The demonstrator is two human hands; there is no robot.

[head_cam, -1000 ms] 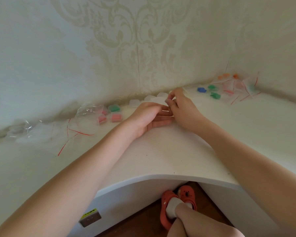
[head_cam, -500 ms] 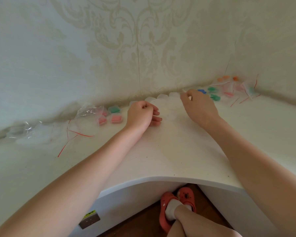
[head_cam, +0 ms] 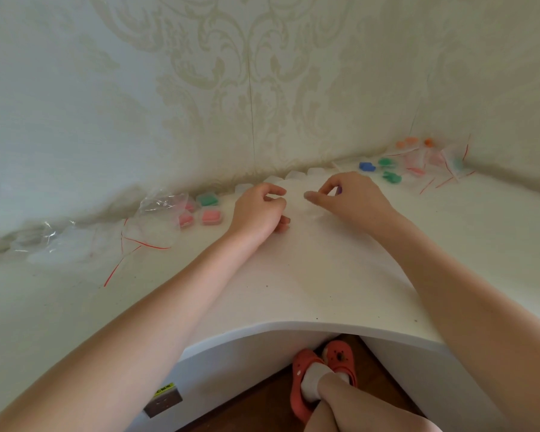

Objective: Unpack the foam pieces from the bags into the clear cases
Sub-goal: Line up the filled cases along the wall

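Hands near tabletop's back edge: left hand curled, contents unclear; right hand pinching small purple foam piece. Clear cases just behind, near invisible. Risk: piece slipping from pinch, missing case, nudging row against wall. Remaining bags at far-right corner.

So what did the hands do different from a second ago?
A second ago the two hands were touching, working on one small thing together. Since then they have pulled apart: the left hand drew back toward the left, and the right hand moved right, with something small and purple showing in its curled fingers. The pink pieces in clear cases, the empty bags and the blue foam piece stayed put.
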